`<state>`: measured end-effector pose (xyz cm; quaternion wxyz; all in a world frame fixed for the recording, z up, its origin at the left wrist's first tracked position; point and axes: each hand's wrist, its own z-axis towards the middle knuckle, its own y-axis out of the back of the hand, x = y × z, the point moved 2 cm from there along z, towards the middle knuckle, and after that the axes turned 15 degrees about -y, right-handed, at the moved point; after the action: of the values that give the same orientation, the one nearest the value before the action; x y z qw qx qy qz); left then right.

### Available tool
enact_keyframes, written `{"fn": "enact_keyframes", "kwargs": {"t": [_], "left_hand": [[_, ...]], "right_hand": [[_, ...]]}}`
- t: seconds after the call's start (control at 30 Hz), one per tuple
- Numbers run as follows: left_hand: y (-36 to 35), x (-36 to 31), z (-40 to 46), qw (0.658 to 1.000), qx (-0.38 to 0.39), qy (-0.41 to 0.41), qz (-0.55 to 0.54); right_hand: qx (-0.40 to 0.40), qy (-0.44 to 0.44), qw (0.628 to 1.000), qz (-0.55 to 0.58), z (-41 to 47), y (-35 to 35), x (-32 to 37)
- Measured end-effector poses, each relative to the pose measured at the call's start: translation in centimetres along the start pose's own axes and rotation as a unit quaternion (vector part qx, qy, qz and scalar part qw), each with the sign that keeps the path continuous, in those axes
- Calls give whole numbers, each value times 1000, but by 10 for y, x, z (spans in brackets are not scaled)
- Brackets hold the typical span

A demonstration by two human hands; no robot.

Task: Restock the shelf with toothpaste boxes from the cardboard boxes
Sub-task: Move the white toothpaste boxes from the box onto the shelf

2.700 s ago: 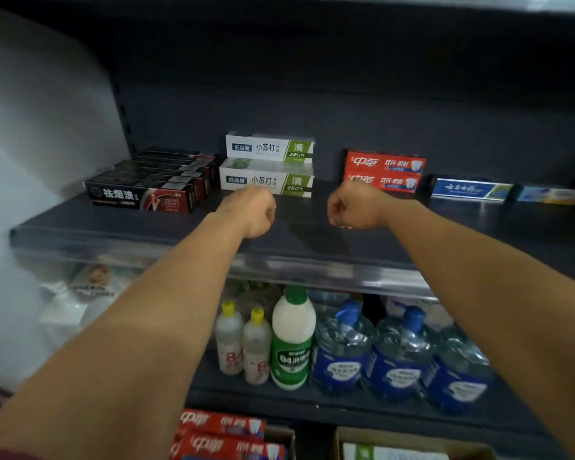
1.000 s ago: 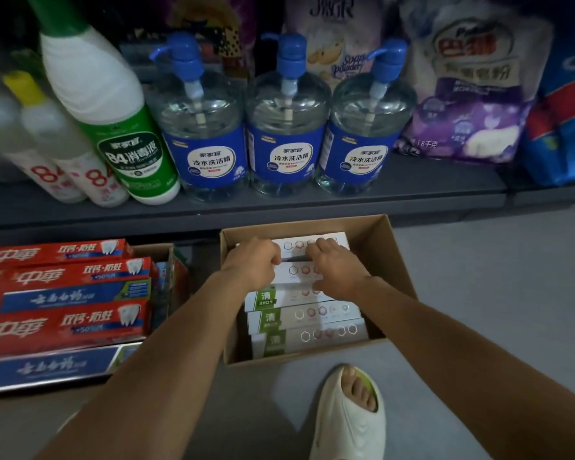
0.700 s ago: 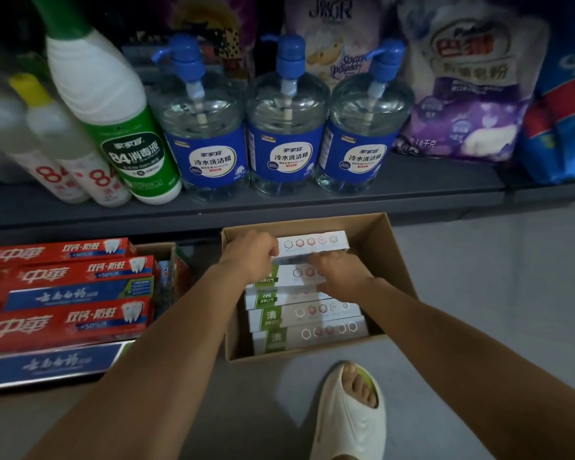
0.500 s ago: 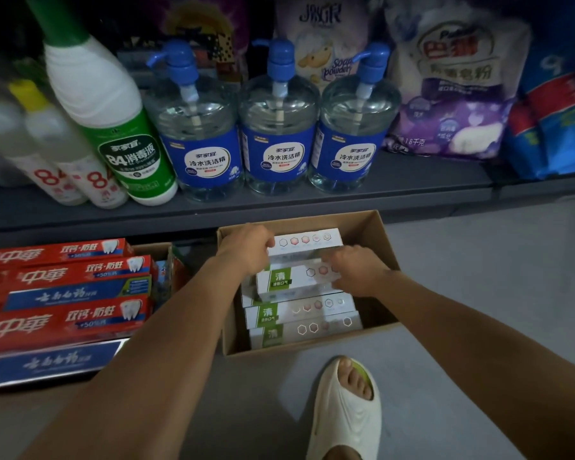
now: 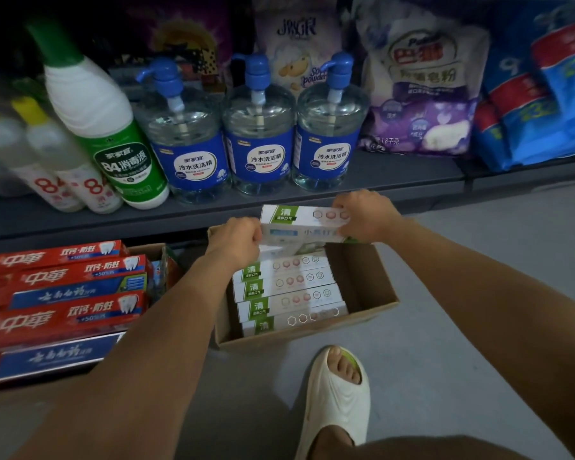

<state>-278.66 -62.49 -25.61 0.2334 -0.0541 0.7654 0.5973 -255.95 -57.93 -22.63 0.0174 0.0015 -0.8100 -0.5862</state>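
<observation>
A stack of white-and-green toothpaste boxes [image 5: 304, 225] is held just above the open cardboard box [image 5: 362, 287], which stands on the floor below the lower shelf [image 5: 395, 175]. The stack is gripped at its ends: the left hand [image 5: 236, 242] is curled round one end, the right hand [image 5: 365, 215] round the other. Since only end pressure is applied, a middle or lower box could slip out and fall back onto the boxes left inside. The pump bottles [image 5: 259, 127] just beyond could be knocked if the stack is raised carelessly.
</observation>
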Motion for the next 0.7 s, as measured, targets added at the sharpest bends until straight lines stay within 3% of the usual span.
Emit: {"fn": "enact_keyframes", "kwargs": {"t": [0.3,0.7], "left_hand": [[-37,1,25,999,39,10,-17],[-72,15,46,996,32,-38,79]], "right_hand": [[-32,20,999,27,27,21,8],[-25,39,997,54,50,11,16]]}}
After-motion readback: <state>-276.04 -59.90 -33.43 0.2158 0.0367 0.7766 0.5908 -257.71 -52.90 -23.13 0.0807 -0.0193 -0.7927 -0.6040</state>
